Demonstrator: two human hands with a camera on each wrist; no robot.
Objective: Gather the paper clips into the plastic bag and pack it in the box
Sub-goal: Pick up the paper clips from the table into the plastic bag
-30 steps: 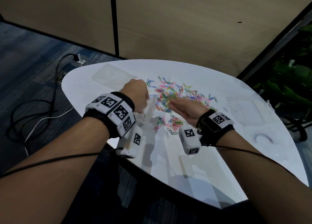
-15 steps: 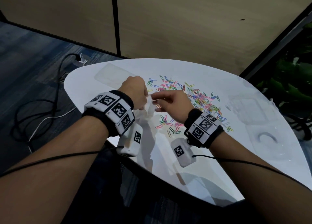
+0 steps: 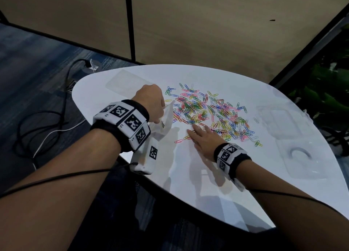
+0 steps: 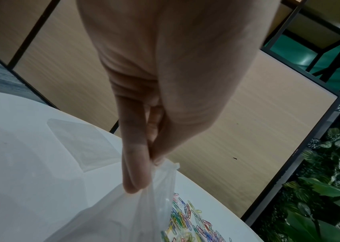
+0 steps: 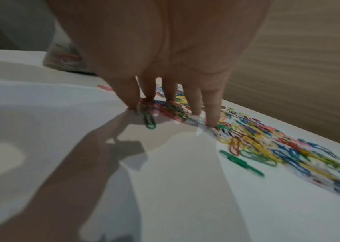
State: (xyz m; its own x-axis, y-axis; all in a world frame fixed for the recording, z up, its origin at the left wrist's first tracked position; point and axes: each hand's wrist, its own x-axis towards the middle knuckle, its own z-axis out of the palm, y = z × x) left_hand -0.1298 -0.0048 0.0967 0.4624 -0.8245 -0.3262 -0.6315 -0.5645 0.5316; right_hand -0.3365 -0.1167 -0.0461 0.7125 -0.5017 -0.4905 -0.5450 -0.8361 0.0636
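Note:
Colourful paper clips lie scattered in a wide pile on the white table. My left hand pinches the rim of a clear plastic bag between thumb and fingers and holds it upright at the pile's left edge. In the left wrist view the left hand grips the bag at its top. My right hand lies flat, fingers spread and straight, on the pile's near edge. Its fingertips press on paper clips. The bag shows a few clips inside.
A clear plastic box stands at the table's right side, with its clear lid lying nearer me. Another flat plastic bag lies at the far left. Cables run over the floor to the left; plants stand to the right.
Half a second ago my right hand was at the bag's mouth; it has moved back right and down onto the pile. The left hand still holds the bag.

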